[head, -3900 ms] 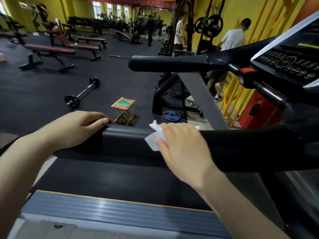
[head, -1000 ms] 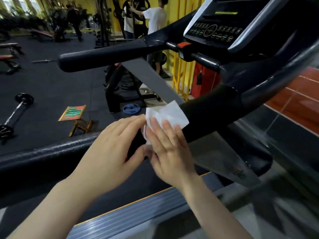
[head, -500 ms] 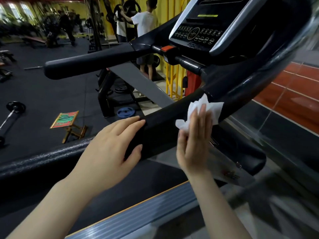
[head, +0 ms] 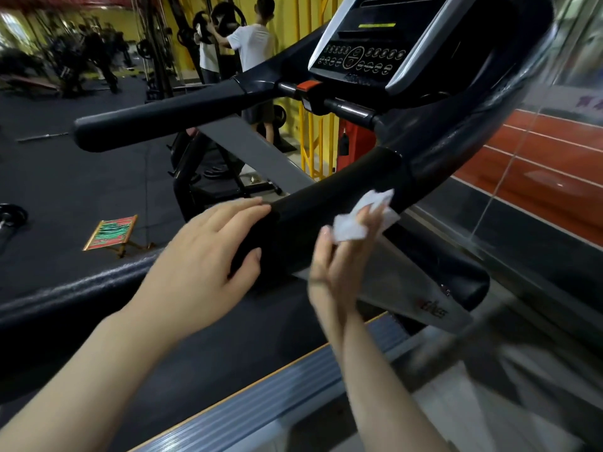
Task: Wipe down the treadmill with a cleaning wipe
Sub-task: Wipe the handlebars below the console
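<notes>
Gym floor behind, treadmill [head: 434, 151] handrail mid-wipe.

Dark rubber flooring ran back to weight machines, a small folding stool [head: 111, 234] and two people at a rack, with the treadmill filling the near view. The left hand [head: 208, 256] curled over the near-side padded handrail [head: 326, 207], fingers on top and thumb beneath, steadying it. The right hand [head: 339, 265], fingers nearly straight, pressed a crumpled white cleaning wipe [head: 362, 220] against the side of that rail, close to where it bent up toward the console [head: 362, 57]. By my judgement the job was partway along: this rail was being covered, while the console, the far handrail [head: 169, 122] and the deck looked untouched. No containers showed anywhere.
</notes>
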Demonstrator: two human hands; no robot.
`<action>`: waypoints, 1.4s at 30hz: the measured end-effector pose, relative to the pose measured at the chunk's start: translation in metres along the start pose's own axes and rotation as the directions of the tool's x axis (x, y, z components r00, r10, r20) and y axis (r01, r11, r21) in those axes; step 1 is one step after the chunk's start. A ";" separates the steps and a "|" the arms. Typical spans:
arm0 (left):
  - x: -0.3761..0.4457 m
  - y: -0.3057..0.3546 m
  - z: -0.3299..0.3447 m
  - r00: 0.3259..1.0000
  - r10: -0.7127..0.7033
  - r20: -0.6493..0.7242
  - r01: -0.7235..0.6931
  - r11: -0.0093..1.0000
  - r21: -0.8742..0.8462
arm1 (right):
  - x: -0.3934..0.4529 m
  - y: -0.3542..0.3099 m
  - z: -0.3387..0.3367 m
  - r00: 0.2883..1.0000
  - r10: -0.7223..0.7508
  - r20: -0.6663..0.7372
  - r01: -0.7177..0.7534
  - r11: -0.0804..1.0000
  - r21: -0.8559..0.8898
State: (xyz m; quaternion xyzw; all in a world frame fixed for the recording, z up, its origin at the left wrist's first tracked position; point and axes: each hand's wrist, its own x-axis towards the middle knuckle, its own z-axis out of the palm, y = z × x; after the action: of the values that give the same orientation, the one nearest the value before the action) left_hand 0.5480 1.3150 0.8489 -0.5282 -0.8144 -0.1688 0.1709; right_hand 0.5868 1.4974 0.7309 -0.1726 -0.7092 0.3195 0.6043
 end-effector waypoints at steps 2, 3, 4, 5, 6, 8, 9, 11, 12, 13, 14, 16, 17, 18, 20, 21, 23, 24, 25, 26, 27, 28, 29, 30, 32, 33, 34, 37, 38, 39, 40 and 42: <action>-0.015 -0.012 -0.009 0.999 -0.031 -0.006 0.031 1.000 0.003 | -0.030 -0.014 0.010 0.996 -0.071 0.059 0.074 0.996 -0.048; -0.023 -0.018 -0.014 0.999 -0.051 -0.006 0.051 0.999 0.014 | -0.033 -0.017 0.009 0.992 -0.094 0.082 0.099 0.994 -0.056; -0.032 -0.025 -0.018 0.998 -0.070 -0.003 0.070 0.997 0.032 | -0.034 -0.014 0.006 0.988 -0.123 0.091 0.127 0.991 -0.043; -0.042 -0.032 -0.023 0.996 -0.088 0.001 0.088 0.995 0.054 | -0.032 -0.011 0.004 0.987 -0.135 0.084 0.135 0.991 0.001; -0.051 -0.039 -0.028 0.994 -0.106 0.006 0.106 0.992 0.075 | -0.030 -0.009 0.003 0.994 -0.099 0.055 0.094 0.992 0.084; -0.070 -0.054 -0.039 0.991 -0.137 0.012 0.135 0.985 0.107 | -0.025 -0.018 0.009 0.989 0.144 -0.021 -0.134 0.956 0.262; -0.078 -0.061 -0.045 0.988 -0.152 0.012 0.149 0.981 0.121 | -0.026 -0.029 0.016 0.966 0.257 -0.038 -0.235 0.926 0.297; -0.095 -0.073 -0.054 0.983 -0.185 0.008 0.182 0.973 0.140 | -0.040 -0.054 0.029 0.961 0.271 -0.051 -0.255 0.943 0.215; -0.102 -0.078 -0.058 0.980 -0.200 0.003 0.197 0.970 0.145 | -0.053 -0.066 0.034 0.975 0.219 -0.043 -0.208 0.962 0.178; -0.109 -0.082 -0.061 0.977 -0.212 -0.002 0.210 0.966 0.150 | -0.068 -0.076 0.039 0.984 0.178 -0.015 -0.173 0.971 0.167; -0.115 -0.086 -0.063 0.975 -0.221 -0.004 0.219 0.964 0.153 | -0.084 -0.084 0.044 0.986 0.167 0.025 -0.169 0.971 0.171; -0.124 -0.093 -0.066 0.971 -0.238 0.001 0.235 0.960 0.152 | -0.112 -0.098 0.050 0.980 0.174 0.098 -0.190 0.962 0.194; -0.128 -0.097 -0.067 0.968 -0.251 0.004 0.248 0.957 0.149 | -0.121 -0.102 0.051 0.972 0.205 0.117 -0.228 0.943 0.243; -0.132 -0.100 -0.069 0.964 -0.266 0.007 0.262 0.954 0.145 | -0.124 -0.106 0.049 0.955 0.272 0.114 -0.295 0.899 0.323; -0.139 -0.107 -0.072 0.957 -0.289 0.005 0.286 0.948 0.141 | -0.121 -0.103 0.039 0.893 0.443 0.079 -0.431 0.789 0.437; -0.143 -0.112 -0.073 0.956 -0.294 -0.001 0.291 0.946 0.143 | -0.118 -0.102 0.032 0.845 0.531 0.053 -0.489 0.730 0.478; -0.151 -0.120 -0.075 0.954 -0.299 -0.015 0.297 0.941 0.161 | -0.111 -0.104 0.024 0.687 0.726 0.029 -0.604 0.548 0.578; -0.155 -0.123 -0.076 0.952 -0.304 -0.024 0.303 0.937 0.175 | -0.108 -0.108 0.025 0.613 0.788 0.063 -0.639 0.447 0.625; -0.159 -0.125 -0.077 0.949 -0.314 -0.035 0.315 0.930 0.189 | -0.105 -0.113 0.028 0.581 0.805 0.119 -0.664 0.385 0.640; -0.161 -0.126 -0.077 0.945 -0.323 -0.047 0.326 0.924 0.199 | -0.102 -0.122 0.032 0.588 0.792 0.167 -0.677 0.368 0.637; -0.163 -0.126 -0.077 0.943 -0.328 -0.056 0.332 0.921 0.202 | -0.101 -0.128 0.035 0.589 0.783 0.198 -0.684 0.353 0.638; -0.163 -0.126 -0.076 0.942 -0.330 -0.059 0.335 0.922 0.194 | -0.100 -0.135 0.038 0.593 0.778 0.209 -0.677 0.341 0.652; -0.164 -0.126 -0.076 0.942 -0.330 -0.063 0.336 0.924 0.181 | -0.100 -0.141 0.039 0.592 0.774 0.223 -0.665 0.314 0.677; -0.164 -0.127 -0.076 0.942 -0.328 -0.069 0.335 0.926 0.171 | -0.100 -0.145 0.039 0.592 0.768 0.246 -0.654 0.278 0.703; -0.164 -0.128 -0.075 0.945 -0.318 -0.074 0.326 0.930 0.171 | -0.104 -0.154 0.041 0.550 0.756 0.356 -0.655 0.126 0.745; -0.164 -0.128 -0.075 0.946 -0.316 -0.069 0.324 0.929 0.178 | -0.109 -0.161 0.042 0.509 0.742 0.436 -0.669 0.023 0.743; -0.164 -0.129 -0.074 0.946 -0.318 -0.064 0.324 0.928 0.185 | -0.117 -0.164 0.046 0.459 0.724 0.515 -0.697 -0.065 0.714; -0.164 -0.132 -0.074 0.947 -0.315 -0.059 0.321 0.931 0.176 | -0.137 -0.175 0.054 0.298 0.669 0.681 -0.813 -0.196 0.548; -0.164 -0.132 -0.074 0.949 -0.310 -0.056 0.315 0.934 0.166 | -0.140 -0.176 0.056 0.275 0.623 0.732 -0.825 -0.239 0.513; -0.165 -0.132 -0.074 0.951 -0.304 -0.054 0.309 0.938 0.155 | -0.141 -0.179 0.056 0.266 0.562 0.784 -0.836 -0.271 0.478; -0.165 -0.132 -0.075 0.953 -0.299 -0.053 0.303 0.943 0.140 | -0.143 -0.181 0.057 0.262 0.489 0.832 -0.849 -0.292 0.440; -0.166 -0.133 -0.077 0.952 -0.302 -0.058 0.305 0.949 0.073 | -0.151 -0.189 0.060 0.212 0.361 0.908 -0.902 -0.287 0.324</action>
State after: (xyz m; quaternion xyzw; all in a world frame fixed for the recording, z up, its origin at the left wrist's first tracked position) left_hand 0.4973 1.0954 0.8287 -0.3853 -0.8880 -0.1718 0.1830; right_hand 0.5868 1.2482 0.7400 -0.0912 -0.2565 0.9598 0.0680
